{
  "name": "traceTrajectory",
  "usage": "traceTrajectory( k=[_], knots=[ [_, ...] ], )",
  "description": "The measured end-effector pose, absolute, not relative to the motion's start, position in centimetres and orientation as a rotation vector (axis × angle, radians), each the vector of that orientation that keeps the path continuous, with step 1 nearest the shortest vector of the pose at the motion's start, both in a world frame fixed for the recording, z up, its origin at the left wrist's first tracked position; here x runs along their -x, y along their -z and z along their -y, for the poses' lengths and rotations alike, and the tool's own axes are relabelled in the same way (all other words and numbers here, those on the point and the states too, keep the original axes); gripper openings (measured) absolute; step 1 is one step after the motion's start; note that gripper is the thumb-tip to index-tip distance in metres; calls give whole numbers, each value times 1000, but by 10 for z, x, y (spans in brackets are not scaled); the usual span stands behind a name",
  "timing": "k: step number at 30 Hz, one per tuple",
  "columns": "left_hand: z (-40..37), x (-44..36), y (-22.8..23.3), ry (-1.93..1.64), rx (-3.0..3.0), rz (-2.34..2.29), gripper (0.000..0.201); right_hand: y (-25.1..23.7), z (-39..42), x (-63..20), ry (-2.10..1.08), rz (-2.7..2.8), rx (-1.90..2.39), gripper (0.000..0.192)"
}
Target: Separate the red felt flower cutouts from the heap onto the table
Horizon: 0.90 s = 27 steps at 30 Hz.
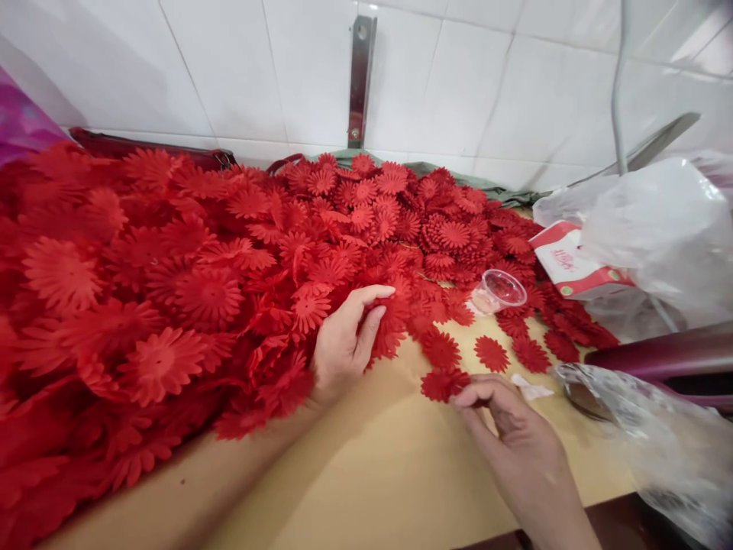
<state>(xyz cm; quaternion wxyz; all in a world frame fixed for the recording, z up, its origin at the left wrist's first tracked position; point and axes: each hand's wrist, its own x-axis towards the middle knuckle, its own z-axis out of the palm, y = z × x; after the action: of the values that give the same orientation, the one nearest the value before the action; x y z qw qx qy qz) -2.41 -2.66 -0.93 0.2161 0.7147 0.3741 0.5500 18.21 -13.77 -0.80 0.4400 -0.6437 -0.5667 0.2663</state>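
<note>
Left hand (343, 340) gripping petals in the red pile (172, 290), fingers curled; right hand (504, 428) pinching a loose flower (443, 383) at near right; sorting step; next calling for a clean lift.

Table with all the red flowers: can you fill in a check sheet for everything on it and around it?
Surface: tan table, bare near the front edge.
Job's things: big pile of red fabric flowers across the left and back; small flower stack apart from it.
Clutter: clear plastic cup on its side, red-and-white carton, plastic bags.
Hands: left hand closed on flowers at the pile's edge; right hand, fingers touching the small stack.
Cables: nothing seen.
Surroundings: white tiled wall, metal bracket.
</note>
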Motion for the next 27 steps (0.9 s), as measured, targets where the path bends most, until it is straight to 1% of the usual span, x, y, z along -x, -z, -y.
traceTrajectory(
  k=[2, 4, 8, 10, 13, 14, 19, 21, 23, 25, 27],
  knots=[
    [27, 25, 9, -1615, -1937, -1034, 28, 0, 134, -189, -603, 1317, 1595, 9],
    [28, 26, 9, -1632, -1919, -1043, 27, -6, 130, -194, -560, 1187, 1579, 12],
    [32, 23, 9, -1472, -1855, -943, 32, -13, 124, -198, -401, 968, 1499, 23],
    [31, 20, 11, -1403, -1775, -856, 32, -13, 121, -196, -376, 987, 1480, 23],
    [27, 17, 13, -1413, -1628, -818, 29, -17, 112, -190, -535, 1114, 1540, 15],
    [25, 17, 14, -1437, -1578, -821, 28, -20, 107, -186, -614, 1139, 1543, 15],
    [20, 17, 12, -1508, -1413, -893, 23, -39, 71, -159, -996, 1334, 1506, 30],
    [20, 18, 11, -1510, -1406, -911, 24, -44, 56, -148, -979, 1464, 1540, 33],
    [20, 19, 10, -1506, -1430, -932, 24, -43, 41, -141, -868, 1563, 1507, 27],
    [19, 20, 10, -1501, -1455, -993, 21, -37, 27, -139, -830, 1616, 1427, 20],
    [18, 21, 11, -1515, -1456, -1066, 19, -28, 17, -142, -888, 1588, 1354, 25]
  ],
)
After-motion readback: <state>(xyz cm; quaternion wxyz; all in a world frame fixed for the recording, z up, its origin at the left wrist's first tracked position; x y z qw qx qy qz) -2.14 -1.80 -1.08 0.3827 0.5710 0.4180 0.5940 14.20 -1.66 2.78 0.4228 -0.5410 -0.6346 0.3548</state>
